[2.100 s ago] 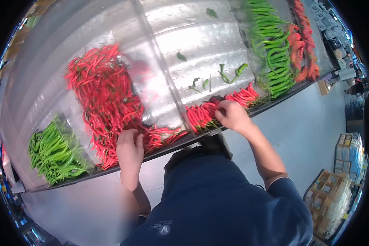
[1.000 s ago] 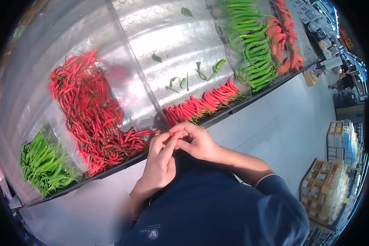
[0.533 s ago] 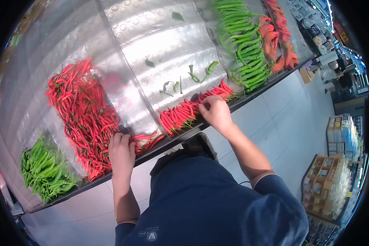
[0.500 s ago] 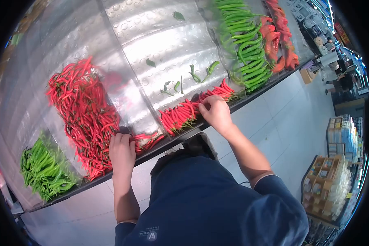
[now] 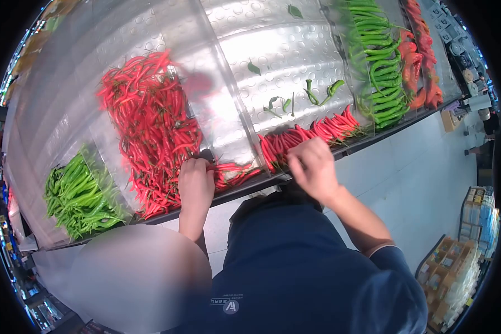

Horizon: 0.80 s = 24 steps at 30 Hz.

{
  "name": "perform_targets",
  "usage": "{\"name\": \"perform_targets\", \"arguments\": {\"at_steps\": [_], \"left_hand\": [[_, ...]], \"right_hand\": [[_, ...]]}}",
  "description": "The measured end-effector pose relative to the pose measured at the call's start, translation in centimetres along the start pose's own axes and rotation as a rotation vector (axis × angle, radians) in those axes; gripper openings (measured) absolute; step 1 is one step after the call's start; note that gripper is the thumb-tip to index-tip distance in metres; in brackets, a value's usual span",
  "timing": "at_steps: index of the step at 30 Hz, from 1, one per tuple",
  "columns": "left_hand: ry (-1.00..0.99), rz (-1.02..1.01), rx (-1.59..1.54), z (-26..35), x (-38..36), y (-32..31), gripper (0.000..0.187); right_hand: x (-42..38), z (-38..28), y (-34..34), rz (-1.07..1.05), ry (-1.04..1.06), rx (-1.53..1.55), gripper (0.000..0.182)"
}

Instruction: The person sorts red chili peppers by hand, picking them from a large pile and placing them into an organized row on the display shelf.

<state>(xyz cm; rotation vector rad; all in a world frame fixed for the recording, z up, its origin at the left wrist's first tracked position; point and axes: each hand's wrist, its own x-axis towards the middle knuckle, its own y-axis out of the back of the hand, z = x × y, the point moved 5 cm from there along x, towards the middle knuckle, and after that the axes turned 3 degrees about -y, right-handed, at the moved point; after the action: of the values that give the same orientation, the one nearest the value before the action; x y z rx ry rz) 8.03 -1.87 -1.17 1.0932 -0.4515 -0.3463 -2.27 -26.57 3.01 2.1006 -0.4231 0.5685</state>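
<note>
My left hand (image 5: 196, 181) rests at the near right edge of a heaped pile of red chili peppers (image 5: 150, 122). Its fingers are bent together, tips hidden among the chilies, beside a dark object too small to name. A few loose red chilies (image 5: 236, 173) lie just right of it. My right hand (image 5: 317, 170) is over the near edge of a neat row of red chilies (image 5: 337, 127), laid side by side with stems toward me. The thumb and fingers curl inward; whatever is between them is hidden.
Clear dividers (image 5: 228, 72) split the metal display shelf (image 5: 261, 44). Green stem bits (image 5: 312, 92) and a leaf (image 5: 254, 68) lie behind the row. Green peppers (image 5: 83, 195) sit left; more green peppers (image 5: 387, 67) and larger red peppers (image 5: 411, 64) right. A blurred pale round shape (image 5: 142, 278) covers the lower left.
The whole view has shifted, so the shelf appears further right. My right hand has moved left and toward me along the row. My left hand stays by the pile. The blurred shape has appeared.
</note>
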Motion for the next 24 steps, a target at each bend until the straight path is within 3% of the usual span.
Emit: {"name": "perform_targets", "arguments": {"at_steps": [3, 5, 7, 9, 11, 13, 15, 17, 19, 22, 23, 24], "left_hand": [[0.020, 0.037, -0.087, -0.4, 0.1, 0.8, 0.012], [0.016, 0.095, -0.109, -0.5, 0.1, 1.9, 0.014], [0.021, 0.156, -0.133, -0.6, -0.1, 3.0, 0.015], [0.276, 0.205, -0.488, -2.1, -0.7, 3.6, 0.016], [0.270, 0.241, -0.578, -3.4, -1.5, 3.6, 0.016], [0.271, 0.385, -0.942, -3.5, -1.8, 4.6, 0.017], [0.309, 0.358, -1.021, -3.7, -2.7, 5.2, 0.020], [0.366, 0.417, -1.380, -4.4, -3.3, 4.7, 0.020], [0.397, 0.404, -1.481, -4.1, -3.6, 4.6, 0.020], [0.405, 0.332, -1.641, -3.6, -3.7, 3.9, 0.023], [0.378, 0.280, -1.699, -3.1, -3.5, 3.6, 0.026], [0.412, 0.262, -1.728, -2.6, -3.4, 3.4, 0.026]], "right_hand": [[0.4, -4.8, -2.7, -0.162, 0.272, 0.086, 0.022], [1.0, -6.0, -5.5, -0.266, 0.332, -0.033, 0.024], [1.5, -6.5, -8.2, -0.327, 0.323, -0.058, 0.022], [2.1, -6.6, -10.8, -0.540, 0.258, -0.265, 0.019], [1.9, -6.2, -13.0, -0.551, 0.255, -0.292, 0.023], [2.0, -5.8, -14.3, -0.614, 0.151, -0.314, 0.020], [1.7, -5.7, -15.0, -0.635, 0.164, -0.306, 0.020], [1.4, -5.2, -15.3, -0.659, 0.104, -0.286, 0.022], [1.7, -5.2, -14.7, -0.650, 0.090, -0.249, 0.020], [2.8, -5.6, -11.9, -0.475, -0.030, 0.150, 0.019], [3.1, -5.7, -10.9, -0.477, -0.031, 0.147, 0.019], [3.5, -5.6, -9.6, -0.497, -0.166, 0.398, 0.016]]}}
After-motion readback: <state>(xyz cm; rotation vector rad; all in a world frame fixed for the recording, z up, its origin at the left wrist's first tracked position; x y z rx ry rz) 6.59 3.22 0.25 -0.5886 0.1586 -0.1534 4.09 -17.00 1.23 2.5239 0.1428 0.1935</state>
